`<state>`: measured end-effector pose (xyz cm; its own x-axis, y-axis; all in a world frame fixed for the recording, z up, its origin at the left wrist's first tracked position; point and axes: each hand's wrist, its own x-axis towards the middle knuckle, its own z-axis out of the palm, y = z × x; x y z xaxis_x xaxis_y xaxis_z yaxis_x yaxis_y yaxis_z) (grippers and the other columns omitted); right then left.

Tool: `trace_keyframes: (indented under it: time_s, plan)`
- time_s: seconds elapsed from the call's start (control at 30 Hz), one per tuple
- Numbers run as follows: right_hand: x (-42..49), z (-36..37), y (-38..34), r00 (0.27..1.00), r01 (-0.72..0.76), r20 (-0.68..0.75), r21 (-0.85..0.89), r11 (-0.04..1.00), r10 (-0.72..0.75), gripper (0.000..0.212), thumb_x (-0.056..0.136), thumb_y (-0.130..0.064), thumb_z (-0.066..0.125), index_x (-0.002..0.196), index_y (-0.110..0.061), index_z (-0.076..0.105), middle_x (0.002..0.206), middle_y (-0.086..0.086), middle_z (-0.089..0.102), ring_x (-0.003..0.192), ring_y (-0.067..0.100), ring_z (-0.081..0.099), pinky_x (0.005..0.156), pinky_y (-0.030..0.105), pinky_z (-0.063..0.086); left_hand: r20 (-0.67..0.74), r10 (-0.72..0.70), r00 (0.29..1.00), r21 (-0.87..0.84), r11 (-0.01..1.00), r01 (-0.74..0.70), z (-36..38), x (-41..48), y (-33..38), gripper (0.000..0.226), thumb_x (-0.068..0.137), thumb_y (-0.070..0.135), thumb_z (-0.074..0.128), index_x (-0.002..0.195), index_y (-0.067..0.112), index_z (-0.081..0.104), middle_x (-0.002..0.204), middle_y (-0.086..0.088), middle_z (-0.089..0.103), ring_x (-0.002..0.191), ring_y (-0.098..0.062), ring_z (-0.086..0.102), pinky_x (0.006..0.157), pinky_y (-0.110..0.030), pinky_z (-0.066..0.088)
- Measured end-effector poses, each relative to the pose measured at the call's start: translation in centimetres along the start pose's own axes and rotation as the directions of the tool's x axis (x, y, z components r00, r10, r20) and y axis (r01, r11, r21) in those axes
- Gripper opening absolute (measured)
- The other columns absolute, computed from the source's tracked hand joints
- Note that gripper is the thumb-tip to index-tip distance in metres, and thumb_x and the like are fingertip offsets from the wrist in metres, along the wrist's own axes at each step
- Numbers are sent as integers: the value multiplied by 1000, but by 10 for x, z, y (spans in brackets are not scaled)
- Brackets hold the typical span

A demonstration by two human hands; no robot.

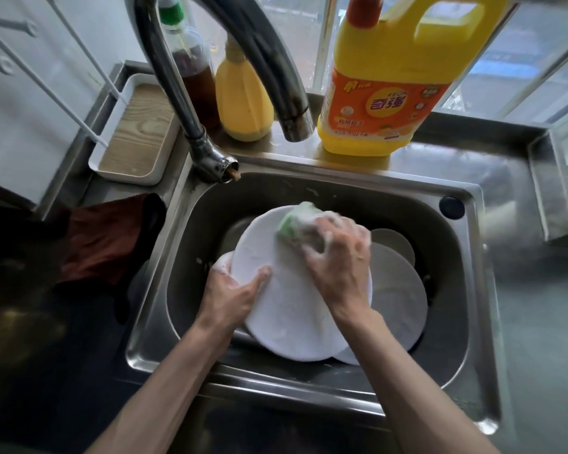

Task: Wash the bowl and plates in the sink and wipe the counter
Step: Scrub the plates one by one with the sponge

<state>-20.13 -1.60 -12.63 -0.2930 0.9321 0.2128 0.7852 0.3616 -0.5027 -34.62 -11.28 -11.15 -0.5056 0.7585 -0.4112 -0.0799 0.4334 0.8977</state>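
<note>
Looming over the sink (276,385), the faucet (269,60) hangs above left hand (233,293) gripping plate (286,309), right hand (338,253) clutching sponge (295,221).

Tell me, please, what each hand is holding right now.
Left hand: grips the white plate by its left edge.
Right hand: holds the soapy green sponge, pressing it on the plate.

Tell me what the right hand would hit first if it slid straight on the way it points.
The right hand, gripping the soapy sponge, points up and left across the white plate. Past the plate's far rim it would probably meet the sink at its back wall; depth is unclear.
</note>
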Motion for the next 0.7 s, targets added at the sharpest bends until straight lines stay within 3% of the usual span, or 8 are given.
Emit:
trace_keyframes:
  time_s: [0.03, 0.1, 0.2, 0.3, 0.4, 0.5, 0.57, 0.7]
  plan:
    - [-1, -1, 7, 995, -90, -45, -36, 995, 89, 18, 83, -27, 76, 98, -19, 69, 103, -3, 68, 95, 24, 60, 94, 40, 36, 6, 0, 1000, 1, 1000, 0, -2, -1, -1, 19, 87, 13, 81, 97, 20, 66, 91, -4, 76, 80, -17, 76, 66, -32, 63]
    - [-5, 0, 6, 991, -125, -56, -68, 990, 121, 20, 82, -24, 79, 98, -17, 69, 101, -1, 69, 93, 25, 60, 94, 41, 38, 7, 9, 1000, 3, 1000, -9, -3, -2, -1, 21, 87, 13, 81, 98, 22, 65, 91, -1, 75, 77, -10, 75, 61, -25, 60]
    - [-12, 9, -15, 1000, 8, 7, 57, 998, -8, 18, 82, -25, 76, 97, -18, 70, 101, -1, 69, 93, 23, 58, 90, 36, 36, 43, 7, 999, -1, 1000, -7, 0, -3, -2, 22, 86, 7, 81, 93, 21, 65, 81, 3, 75, 69, -3, 72, 57, -19, 56]
    - [-17, 12, -30, 983, 170, 36, 221, 960, -182, 16, 88, -27, 67, 99, -16, 70, 107, 0, 68, 99, 24, 58, 93, 35, 37, 100, -30, 995, -125, 991, 43, -2, -5, -3, 28, 76, 12, 86, 98, 13, 68, 80, -2, 77, 74, -11, 73, 61, -24, 57]
    - [-14, 9, -27, 962, 263, 32, 172, 949, -272, 19, 92, -35, 65, 97, -18, 72, 108, -2, 70, 106, 24, 60, 97, 43, 39, 109, -46, 993, -120, 991, 59, -10, -6, -3, 33, 75, 14, 88, 101, 14, 68, 84, -4, 78, 76, -14, 74, 62, -27, 58]
    - [-3, 3, -7, 997, 79, -23, -13, 997, -80, 24, 90, -44, 62, 92, -20, 69, 100, -3, 68, 100, 25, 58, 94, 43, 36, 41, -62, 997, -77, 995, 65, -14, -7, -4, 25, 84, 13, 84, 102, 16, 67, 93, -6, 78, 84, -21, 76, 66, -33, 63]
    - [0, 1, 8, 997, -40, -66, -98, 994, 34, 24, 89, -42, 70, 91, -18, 68, 95, -3, 65, 96, 25, 55, 93, 43, 36, -22, -67, 997, -76, 995, 66, -14, -7, -6, 23, 85, 14, 82, 101, 19, 65, 95, -5, 76, 83, -21, 76, 63, -29, 62]
    - [-6, 1, 16, 996, -84, 34, -44, 995, 86, 37, 82, -33, 82, 107, -14, 62, 108, 0, 58, 101, 24, 53, 89, 46, 47, -75, -113, 991, -135, 985, 102, -15, -2, -9, 30, 85, 15, 81, 110, 18, 65, 102, -7, 75, 88, -22, 75, 61, -23, 58]
